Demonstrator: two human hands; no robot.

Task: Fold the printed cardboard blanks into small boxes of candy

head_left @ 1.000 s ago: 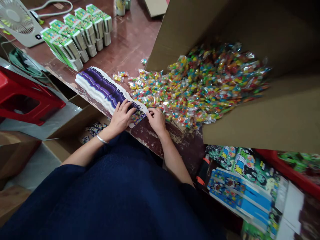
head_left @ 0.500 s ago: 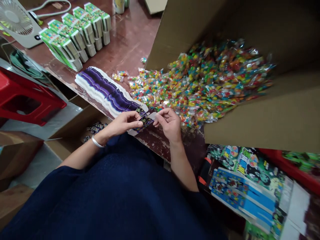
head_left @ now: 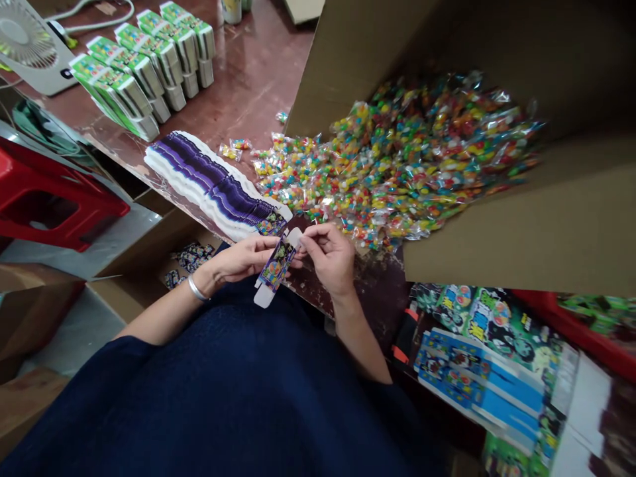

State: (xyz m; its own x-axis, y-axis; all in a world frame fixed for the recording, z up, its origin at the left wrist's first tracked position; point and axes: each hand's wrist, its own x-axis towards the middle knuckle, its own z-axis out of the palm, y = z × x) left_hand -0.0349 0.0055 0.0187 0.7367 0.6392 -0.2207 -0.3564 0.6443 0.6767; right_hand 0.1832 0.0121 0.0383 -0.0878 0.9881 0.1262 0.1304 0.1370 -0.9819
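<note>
A small purple printed candy box (head_left: 278,264) is tilted between my hands, with white end flaps sticking out at both ends. My left hand (head_left: 243,260), with a silver bangle at the wrist, grips the box along its side. The thumb and fingers of my right hand (head_left: 332,257) pinch at the white flap on its upper end. Just beyond them a long row of flat, overlapping purple and white cartons (head_left: 209,185) lies along the table edge. A heap of clear candy packets (head_left: 377,165) with multicoloured sweets spreads behind my right hand.
The candy spills from a large cardboard box (head_left: 497,258) onto the red-brown table (head_left: 258,73). Green carton stacks (head_left: 149,63) and a white fan (head_left: 34,46) stand at far left. Below are a red stool (head_left: 54,199) and an open box of small packs (head_left: 191,258). Blue cartons (head_left: 477,377) lie at right.
The purple carton has come away from the front of the row, toward my body, and now shows as an opened-out box. Both hands have shifted slightly nearer to me.
</note>
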